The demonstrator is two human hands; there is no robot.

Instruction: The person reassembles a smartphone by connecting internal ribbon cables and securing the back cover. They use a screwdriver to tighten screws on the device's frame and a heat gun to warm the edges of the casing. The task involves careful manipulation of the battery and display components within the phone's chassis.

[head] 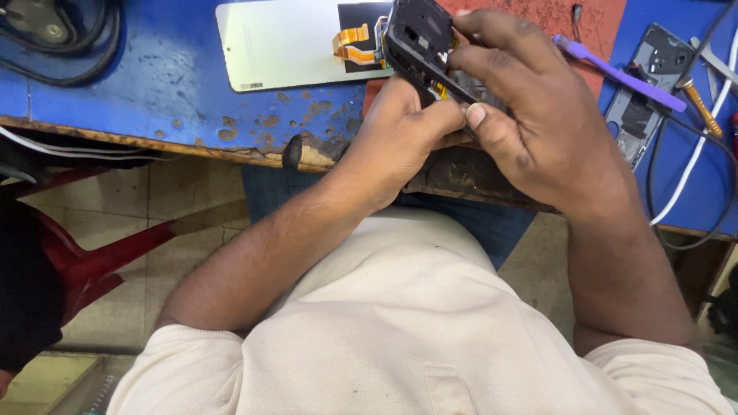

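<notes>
Both hands hold a dark phone frame (419, 42) tilted above the edge of the blue workbench (154, 84). Right hand (538, 115) wraps it from above, fingers closed on it. Left hand (400, 131) pinches its lower edge. An orange flex cable (352, 42) joins the frame to a pale display panel (284, 42) lying flat on the bench

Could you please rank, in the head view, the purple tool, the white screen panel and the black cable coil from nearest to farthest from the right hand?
From the right hand:
1. Purple tool, just right of the hand.
2. White screen panel, left, across the blue bench.
3. Black cable coil, far-left corner.
</notes>
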